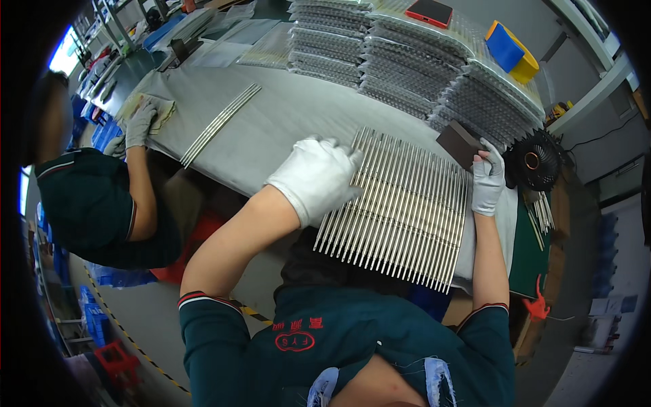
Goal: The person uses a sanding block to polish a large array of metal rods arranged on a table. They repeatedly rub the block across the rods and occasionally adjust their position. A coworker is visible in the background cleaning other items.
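Observation:
Side by side on the grey-covered table lies a sheet of many thin, shiny metal rods (pixel 400 210), their near ends jutting past the table edge. My left hand (pixel 317 178), in a white glove, rests at the left side of the rods. Its fingers are apart, the tips reaching the outermost rods. At the right side, my right hand (pixel 488 182), gloved with bare fingertips showing, pinches the corner of a dark brown rectangular block (pixel 458 144). The block sits tilted by the rods' far right corner.
Tall stacks of bubble-wrapped packs (pixel 413 64) line the table's back. A blue-and-yellow tape roll (pixel 512 53) and a red-edged dark device (pixel 430 12) lie on top. A black fan (pixel 536 161) stands right. Left, a gloved co-worker (pixel 102 203) holds a cloth near a few rods (pixel 221 126).

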`<act>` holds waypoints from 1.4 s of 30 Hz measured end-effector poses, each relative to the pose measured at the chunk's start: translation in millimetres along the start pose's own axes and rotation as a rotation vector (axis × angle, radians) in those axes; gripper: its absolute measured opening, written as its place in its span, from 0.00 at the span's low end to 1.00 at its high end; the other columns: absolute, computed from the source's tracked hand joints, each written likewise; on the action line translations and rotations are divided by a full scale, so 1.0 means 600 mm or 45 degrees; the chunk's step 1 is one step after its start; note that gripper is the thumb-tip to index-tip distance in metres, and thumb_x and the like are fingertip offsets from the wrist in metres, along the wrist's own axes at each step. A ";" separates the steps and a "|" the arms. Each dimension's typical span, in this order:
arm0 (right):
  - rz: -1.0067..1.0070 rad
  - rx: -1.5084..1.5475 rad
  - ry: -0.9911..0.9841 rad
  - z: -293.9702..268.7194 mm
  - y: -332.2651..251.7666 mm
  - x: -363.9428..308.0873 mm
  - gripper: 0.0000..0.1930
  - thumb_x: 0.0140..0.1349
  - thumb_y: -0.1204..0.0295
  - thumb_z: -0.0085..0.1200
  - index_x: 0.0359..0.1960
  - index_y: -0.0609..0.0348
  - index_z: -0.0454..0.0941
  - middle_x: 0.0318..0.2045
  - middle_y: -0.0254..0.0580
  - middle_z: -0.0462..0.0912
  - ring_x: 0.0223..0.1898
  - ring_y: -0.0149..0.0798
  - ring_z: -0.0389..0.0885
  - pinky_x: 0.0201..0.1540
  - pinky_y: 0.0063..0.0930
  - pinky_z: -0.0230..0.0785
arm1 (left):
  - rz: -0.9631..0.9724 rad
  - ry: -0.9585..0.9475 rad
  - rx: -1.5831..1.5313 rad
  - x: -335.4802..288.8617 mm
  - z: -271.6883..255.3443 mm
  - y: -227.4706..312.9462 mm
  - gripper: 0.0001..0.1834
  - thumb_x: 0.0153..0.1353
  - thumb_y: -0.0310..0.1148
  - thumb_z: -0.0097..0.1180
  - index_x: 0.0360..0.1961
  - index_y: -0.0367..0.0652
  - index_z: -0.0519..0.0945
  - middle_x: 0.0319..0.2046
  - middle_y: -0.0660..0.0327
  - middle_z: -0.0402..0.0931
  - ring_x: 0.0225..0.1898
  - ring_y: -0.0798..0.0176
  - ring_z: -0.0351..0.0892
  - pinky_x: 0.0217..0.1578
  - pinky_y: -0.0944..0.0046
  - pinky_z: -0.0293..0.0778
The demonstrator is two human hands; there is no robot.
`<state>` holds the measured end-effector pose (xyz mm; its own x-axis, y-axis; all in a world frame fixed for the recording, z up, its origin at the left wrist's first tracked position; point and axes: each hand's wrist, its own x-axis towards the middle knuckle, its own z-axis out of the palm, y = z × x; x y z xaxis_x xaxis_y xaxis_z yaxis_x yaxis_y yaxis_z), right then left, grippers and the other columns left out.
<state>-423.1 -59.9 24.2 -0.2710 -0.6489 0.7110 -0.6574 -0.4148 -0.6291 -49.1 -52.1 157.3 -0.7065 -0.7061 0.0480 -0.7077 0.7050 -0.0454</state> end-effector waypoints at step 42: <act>-0.057 -0.088 0.079 -0.007 0.011 -0.004 0.15 0.62 0.78 0.59 0.51 0.58 0.76 0.50 0.44 0.82 0.51 0.37 0.80 0.54 0.28 0.72 | -0.592 0.605 -0.407 -0.035 0.208 -0.137 0.16 0.62 0.41 0.57 0.48 0.47 0.83 0.52 0.57 0.80 0.55 0.53 0.77 0.54 0.56 0.73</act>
<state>-429.8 -58.3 20.1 -0.2820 -0.5889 0.7574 -0.7161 -0.3962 -0.5747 23.5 -103.5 35.2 -0.2052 -0.8833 0.4214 -0.8477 0.3756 0.3747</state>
